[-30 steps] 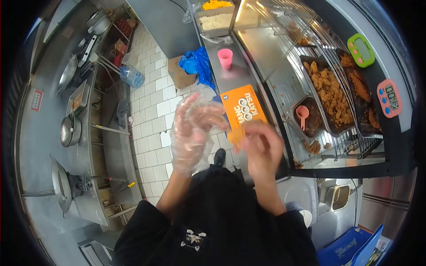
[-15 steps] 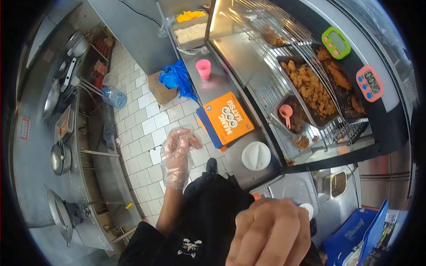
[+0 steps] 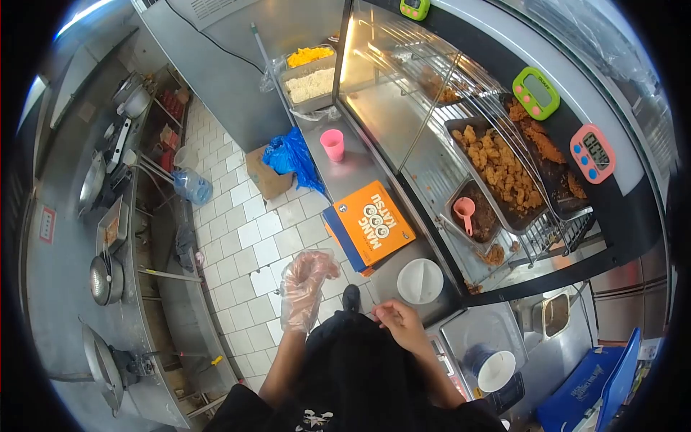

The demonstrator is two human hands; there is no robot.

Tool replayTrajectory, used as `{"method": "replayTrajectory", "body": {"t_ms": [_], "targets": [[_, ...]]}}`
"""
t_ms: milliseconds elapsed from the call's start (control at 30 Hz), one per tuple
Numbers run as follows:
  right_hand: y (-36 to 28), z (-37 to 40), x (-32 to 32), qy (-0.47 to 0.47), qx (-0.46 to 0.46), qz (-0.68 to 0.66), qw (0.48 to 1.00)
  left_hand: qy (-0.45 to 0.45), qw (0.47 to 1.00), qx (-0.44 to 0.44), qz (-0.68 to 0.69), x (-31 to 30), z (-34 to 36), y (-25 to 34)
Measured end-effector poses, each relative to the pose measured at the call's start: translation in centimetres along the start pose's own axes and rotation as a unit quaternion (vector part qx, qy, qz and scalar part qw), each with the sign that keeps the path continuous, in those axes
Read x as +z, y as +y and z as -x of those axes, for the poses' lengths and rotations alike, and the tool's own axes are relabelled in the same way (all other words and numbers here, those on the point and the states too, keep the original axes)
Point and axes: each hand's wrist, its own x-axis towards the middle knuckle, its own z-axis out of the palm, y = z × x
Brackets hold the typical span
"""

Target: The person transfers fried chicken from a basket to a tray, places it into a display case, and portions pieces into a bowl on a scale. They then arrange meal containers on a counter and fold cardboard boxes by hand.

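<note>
Closest in on my feed, the right hand [image 3: 398,323] sits bare against the dark top [image 3: 353,374], with its fingers curled in. I cannot tell whether it pinches anything. Just to its left, the left hand [image 3: 305,283] is raised over the white floor tiles [image 3: 252,230]. It wears a loose clear plastic glove [image 3: 296,306], its fingers are slack and half bent, and it grasps nothing.

The nearest thing to both hands is a white round lid [image 3: 420,281], lying flat at the near end of the steel counter [image 3: 353,169]. Neither hand touches it. Just beyond it lies the orange Mang Katsu box [image 3: 374,225], resting on a blue box that shows only along its edge.

Further up the counter a pink cup [image 3: 332,144] stands upright, with a blue plastic bag [image 3: 291,155] beside it. To the right, under the glass, I see a tray of fried chicken [image 3: 500,169] and a small dark pan with a pink scoop [image 3: 466,209] in it. On the ledge above are a green timer [image 3: 536,92] and a pink timer [image 3: 592,153]. At the far end sit tubs of yellow and white food [image 3: 309,72].
</note>
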Motion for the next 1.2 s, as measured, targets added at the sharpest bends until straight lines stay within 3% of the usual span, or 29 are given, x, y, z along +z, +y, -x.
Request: {"method": "replayTrajectory", "body": {"t_ms": [167, 300, 600, 733, 900, 1000, 1033, 1167, 1200], "targets": [[2.9, 1.7, -2.6, 0.014, 0.041, 0.113, 0.993, -0.018, 0.998, -0.052, -0.024, -0.5, 0.7, -1.7], [2.3, 0.7, -3.7, 0.065, 0.004, 0.174, 0.983, -0.032, 0.996, -0.073, -0.039, -1.0, 0.9, -3.1], [2.8, -1.7, -4.1, 0.052, -0.027, 0.165, 0.985, -0.04, 0.995, -0.062, -0.071, -2.0, 2.7, -4.0], [3.2, -1.3, -3.3, 0.092, -0.024, 0.171, 0.981, -0.065, 0.992, -0.083, -0.065, -2.6, 2.9, -4.1], [5.5, 1.4, -0.9, 0.195, -0.037, 0.149, 0.969, -0.189, 0.973, -0.119, -0.053, -5.0, 1.4, -5.1], [6.6, 4.9, 2.5, 0.319, -0.006, 0.136, 0.938, -0.308, 0.936, -0.142, -0.094, -6.6, 0.3, -5.8], [7.1, 6.4, 4.0, 0.364, 0.018, 0.127, 0.922, -0.367, 0.913, -0.141, -0.109, -7.7, -0.4, -7.2], [10.0, 12.7, 13.4, 0.537, 0.016, 0.065, 0.841, -0.553, 0.777, 0.025, -0.3, -11.6, -2.4, -14.0], [10.4, 14.6, 16.5, 0.565, 0.026, 0.026, 0.824, -0.613, 0.735, -0.059, -0.284, -10.6, -1.6, -11.8]]}}
